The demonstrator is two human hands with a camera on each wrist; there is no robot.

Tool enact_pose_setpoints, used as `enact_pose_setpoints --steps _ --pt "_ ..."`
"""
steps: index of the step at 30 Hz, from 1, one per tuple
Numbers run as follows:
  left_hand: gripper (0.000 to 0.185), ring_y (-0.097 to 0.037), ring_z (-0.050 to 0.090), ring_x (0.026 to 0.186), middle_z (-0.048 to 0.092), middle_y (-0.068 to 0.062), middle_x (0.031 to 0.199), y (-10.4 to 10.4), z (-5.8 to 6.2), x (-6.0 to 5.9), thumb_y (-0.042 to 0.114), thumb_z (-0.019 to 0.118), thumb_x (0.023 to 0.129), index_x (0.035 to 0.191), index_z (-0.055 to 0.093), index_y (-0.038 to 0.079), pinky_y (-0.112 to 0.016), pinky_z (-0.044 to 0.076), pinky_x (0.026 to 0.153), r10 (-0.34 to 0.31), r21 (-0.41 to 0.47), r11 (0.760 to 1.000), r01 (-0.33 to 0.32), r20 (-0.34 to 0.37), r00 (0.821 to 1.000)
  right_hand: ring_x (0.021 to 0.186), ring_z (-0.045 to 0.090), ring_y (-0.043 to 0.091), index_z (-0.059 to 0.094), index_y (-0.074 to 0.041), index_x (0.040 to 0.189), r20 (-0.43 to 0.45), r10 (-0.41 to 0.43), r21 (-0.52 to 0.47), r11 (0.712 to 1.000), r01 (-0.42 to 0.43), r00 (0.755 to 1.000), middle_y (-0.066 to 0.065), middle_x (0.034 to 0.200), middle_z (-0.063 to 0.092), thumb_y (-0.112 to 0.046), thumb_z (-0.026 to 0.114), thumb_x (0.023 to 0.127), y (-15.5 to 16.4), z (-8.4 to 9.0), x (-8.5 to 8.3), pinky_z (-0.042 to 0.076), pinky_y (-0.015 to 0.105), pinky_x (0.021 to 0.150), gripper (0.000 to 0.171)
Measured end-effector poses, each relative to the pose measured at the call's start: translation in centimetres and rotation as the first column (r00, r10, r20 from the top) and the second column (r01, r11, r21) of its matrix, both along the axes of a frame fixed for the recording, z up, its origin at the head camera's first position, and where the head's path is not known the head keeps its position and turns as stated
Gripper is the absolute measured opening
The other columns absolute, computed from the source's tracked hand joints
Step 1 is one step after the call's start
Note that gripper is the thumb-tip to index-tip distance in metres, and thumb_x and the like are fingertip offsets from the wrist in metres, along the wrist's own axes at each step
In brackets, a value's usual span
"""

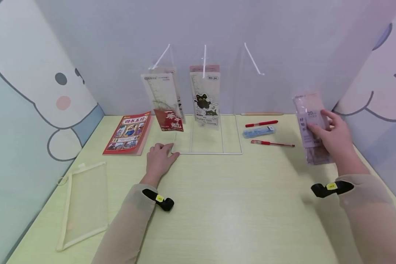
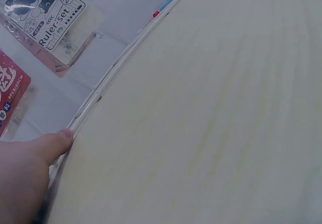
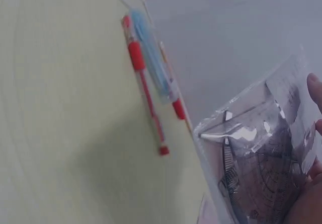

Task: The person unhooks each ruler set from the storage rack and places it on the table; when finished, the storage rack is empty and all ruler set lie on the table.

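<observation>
My left hand rests on the table at the front left corner of a white wire display rack. Its thumb lies against the front wire and the forefinger is at the corner; the other fingers are hidden in the left wrist view. At the right, above the table, my right hand grips a pale purple ruler set packet, thumb across its front. The right wrist view shows a clear protractor inside the plastic. Two ruler set packs hang at the front of the rack: a red-and-white one and a black-cat one.
A bare hook juts out at the rack's right. Beside the rack lie a red pen, a blue case, another red pen and a pencil. Left are a red book and a mesh pouch.
</observation>
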State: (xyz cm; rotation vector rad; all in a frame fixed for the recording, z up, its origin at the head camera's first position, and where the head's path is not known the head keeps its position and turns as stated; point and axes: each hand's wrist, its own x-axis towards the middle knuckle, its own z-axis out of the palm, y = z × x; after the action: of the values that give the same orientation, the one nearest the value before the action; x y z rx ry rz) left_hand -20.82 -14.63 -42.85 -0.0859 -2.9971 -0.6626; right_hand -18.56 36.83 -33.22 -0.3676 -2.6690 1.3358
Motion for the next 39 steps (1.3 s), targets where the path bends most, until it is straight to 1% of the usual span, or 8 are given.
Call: enact_pose_setpoints --steps 3,6,11,14,18,22,29,39 --pt "0.056 -0.033 0.041 0.108 0.048 -0.015 0.121 0.0 -0.1 -0.1 0.051 0.055 0.089 0.133 0.054 0.018 -0.049 0.032 0.09 0.003 -0.004 1.0 -0.003 0.003 1.0 0.125 0.029 0.05 0.01 -0.028 0.152 0.075 0.045 0.042 0.998 -0.048 0.996 0.031 0.148 0.016 -0.059 0.053 0.084 1.5 -1.4 -0.2 0.03 0.069 0.088 0.086" --pt "0.056 -0.033 0.041 0.108 0.048 -0.015 0.121 -0.1 -0.1 -0.2 0.052 0.055 0.089 0.133 0.054 0.018 -0.049 0.032 0.09 0.001 -0.006 1.0 -0.001 -0.001 1.0 0.127 0.023 0.054 0.006 -0.017 0.152 0.121 0.077 0.088 0.992 -0.088 0.99 0.036 0.147 0.009 -0.059 0.055 0.084 2.9 -2.8 -0.6 0.026 0.069 0.092 0.094" --pt "0.056 -0.033 0.041 0.108 0.048 -0.015 0.121 -0.3 0.0 -0.2 0.052 0.055 0.089 0.133 0.054 0.018 -0.05 0.032 0.09 0.004 -0.003 1.0 -0.004 -0.005 1.0 0.122 0.024 0.053 0.013 -0.003 0.149 0.074 0.115 0.245 0.961 -0.13 0.991 0.032 0.148 0.014 -0.057 0.057 0.084 4.4 -4.9 -1.3 0.024 0.067 0.094 0.095" --pt "0.056 -0.033 0.042 0.108 0.048 -0.015 0.121 -0.3 0.1 -0.2 0.052 0.055 0.089 0.133 0.054 0.017 -0.05 0.032 0.09 0.002 0.0 1.0 -0.002 -0.004 1.0 0.117 0.023 0.056 0.017 -0.002 0.148 0.092 0.091 0.323 0.939 -0.116 0.992 0.039 0.142 0.014 -0.06 0.055 0.084 4.5 -5.5 -1.2 0.024 0.067 0.09 0.095" --pt "0.055 -0.033 0.042 0.107 0.048 -0.015 0.12 -0.2 0.0 -0.1 0.051 0.054 0.089 0.133 0.054 0.017 -0.05 0.032 0.089 0.0 -0.002 1.0 0.0 -0.006 1.0 0.121 0.014 0.06 0.017 0.0 0.147 0.16 0.066 0.344 0.932 -0.118 0.985 0.047 0.136 0.01 -0.063 0.051 0.085 4.5 -6.0 -1.2 0.017 0.068 0.095 0.095" --pt "0.055 -0.033 0.042 0.106 0.048 -0.015 0.12 -0.2 -0.1 -0.1 0.052 0.055 0.089 0.133 0.054 0.018 -0.05 0.033 0.089 -0.001 0.0 1.0 0.001 -0.016 1.0 0.125 0.008 0.061 0.02 0.004 0.145 0.178 0.072 0.378 0.916 -0.135 0.981 0.045 0.136 0.016 -0.061 0.051 0.086 4.6 -6.7 -1.5 0.012 0.067 0.097 0.093" --pt "0.056 -0.032 0.042 0.106 0.049 -0.014 0.119 -0.3 -0.4 -0.1 0.052 0.055 0.089 0.132 0.055 0.018 -0.049 0.033 0.088 -0.003 -0.003 1.0 0.003 -0.018 1.0 0.115 0.014 0.066 0.024 0.003 0.144 0.202 0.066 0.457 0.876 -0.154 0.977 0.045 0.131 0.024 -0.064 0.046 0.086 4.3 -6.8 -1.4 0.015 0.07 0.089 0.092" --pt "0.055 -0.032 0.042 0.107 0.048 -0.015 0.12 -0.1 -0.4 -0.1 0.051 0.055 0.089 0.133 0.054 0.017 -0.049 0.033 0.089 0.0 -0.006 1.0 0.0 -0.012 1.0 0.109 0.015 0.064 0.025 0.003 0.143 0.283 0.042 0.452 0.876 -0.172 0.958 0.045 0.128 0.023 -0.072 0.04 0.083 4.1 -7.0 -1.3 0.014 0.07 0.084 0.097"
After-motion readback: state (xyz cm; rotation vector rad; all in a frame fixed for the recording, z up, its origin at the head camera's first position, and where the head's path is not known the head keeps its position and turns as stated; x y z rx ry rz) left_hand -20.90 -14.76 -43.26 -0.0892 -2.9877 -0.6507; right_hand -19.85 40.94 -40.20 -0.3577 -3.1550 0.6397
